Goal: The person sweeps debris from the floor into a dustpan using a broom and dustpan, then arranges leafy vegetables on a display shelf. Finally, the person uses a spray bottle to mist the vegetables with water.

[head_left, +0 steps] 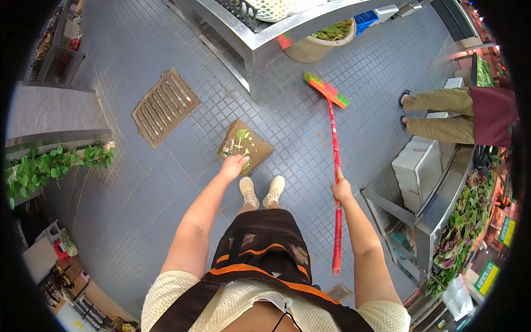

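My right hand (341, 191) is wrapped round the red handle of a broom (334, 138). The broom's orange head with green and red bristles (327, 91) rests on the tiles ahead, right of centre. My left hand (235, 166) is closed at the near left edge of a brown, square dustpan (259, 148); its handle is hidden by the hand. Green leaf scraps (241, 136) and pale bits lie on the dustpan. It is just ahead of my pale shoes (261, 191), with the broom head apart from it.
A metal floor grate (167, 106) lies ahead to the left. A steel-framed stand (255, 55) and a tub of greens (321, 50) are at the far side. At right are a person in brown trousers (442, 100), white boxes (415, 163) and a vegetable rack (442, 213). Leafy greens (52, 166) line the left.
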Demonstrator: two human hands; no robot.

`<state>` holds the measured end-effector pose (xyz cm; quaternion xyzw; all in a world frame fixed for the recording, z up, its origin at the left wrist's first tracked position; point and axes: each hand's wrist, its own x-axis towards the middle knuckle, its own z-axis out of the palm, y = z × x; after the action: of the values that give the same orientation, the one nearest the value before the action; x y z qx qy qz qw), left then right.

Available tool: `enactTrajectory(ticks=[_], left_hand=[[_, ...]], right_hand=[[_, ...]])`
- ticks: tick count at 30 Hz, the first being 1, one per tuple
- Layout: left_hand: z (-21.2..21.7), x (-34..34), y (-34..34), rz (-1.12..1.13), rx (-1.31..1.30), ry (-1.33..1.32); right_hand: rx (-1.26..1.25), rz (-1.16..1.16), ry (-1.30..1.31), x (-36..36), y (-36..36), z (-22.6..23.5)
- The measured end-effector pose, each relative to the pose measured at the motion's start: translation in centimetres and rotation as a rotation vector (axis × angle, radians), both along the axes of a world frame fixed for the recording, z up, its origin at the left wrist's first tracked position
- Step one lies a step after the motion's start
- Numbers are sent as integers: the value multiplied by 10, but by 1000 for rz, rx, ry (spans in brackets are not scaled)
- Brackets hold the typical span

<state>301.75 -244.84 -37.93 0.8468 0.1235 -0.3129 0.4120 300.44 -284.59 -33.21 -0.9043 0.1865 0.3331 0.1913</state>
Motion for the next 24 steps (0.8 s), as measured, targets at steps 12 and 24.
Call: enactTrajectory(ticks=[12,24], left_hand=[[-23,35,-57,82,105,-60],[-46,-36,-1,40,81,-77]], right_hand=[[489,-113,530,-118,22,146],[414,-117,340,-126,79,102]])
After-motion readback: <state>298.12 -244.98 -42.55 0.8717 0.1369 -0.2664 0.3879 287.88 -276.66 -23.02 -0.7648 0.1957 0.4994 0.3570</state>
